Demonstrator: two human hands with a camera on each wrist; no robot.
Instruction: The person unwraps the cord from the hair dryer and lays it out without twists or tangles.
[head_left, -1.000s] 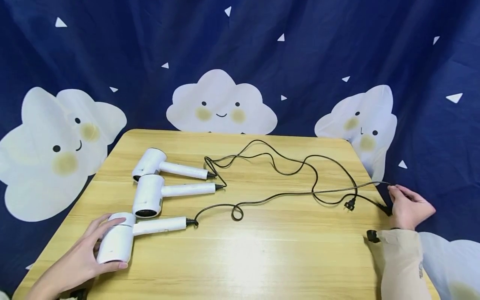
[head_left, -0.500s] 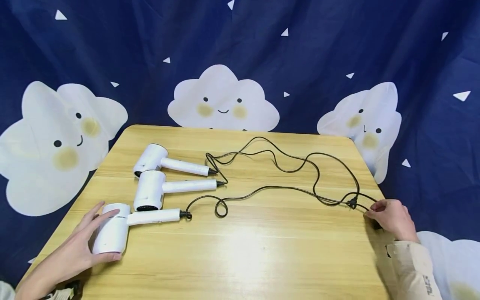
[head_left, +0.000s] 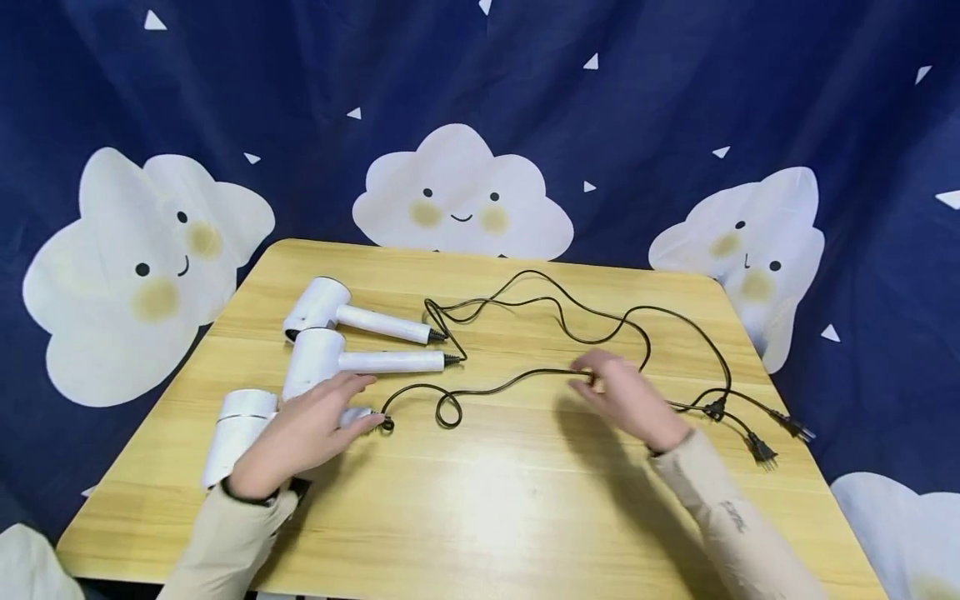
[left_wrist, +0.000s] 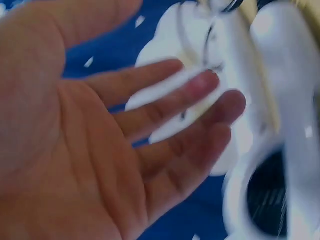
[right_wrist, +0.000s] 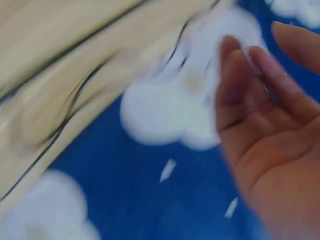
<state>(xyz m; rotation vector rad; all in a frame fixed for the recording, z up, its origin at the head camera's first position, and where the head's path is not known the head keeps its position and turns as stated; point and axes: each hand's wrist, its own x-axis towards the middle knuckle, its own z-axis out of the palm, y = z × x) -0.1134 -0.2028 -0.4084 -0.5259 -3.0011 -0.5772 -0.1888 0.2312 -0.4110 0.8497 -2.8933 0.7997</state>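
Three white hair dryers lie on the table with their handles pointing right. My left hand is over the handle of the nearest hair dryer and covers most of it. In the left wrist view its palm faces the camera, fingers loosely extended and holding nothing. The middle hair dryer and the far hair dryer lie side by side behind. My right hand, blurred, hovers over the nearest dryer's black cord at mid-table. Its fingers bend loosely around nothing in the right wrist view.
Two more black cords wind across the back of the wooden table. Several plugs, among them a front plug and a plug at the edge, lie at the right. A blue curtain with clouds hangs behind.
My right hand has set the nearest dryer's cord and plug down at the right and swung left toward mid-table. My left hand has let go of that dryer's head and moved right over its handle.
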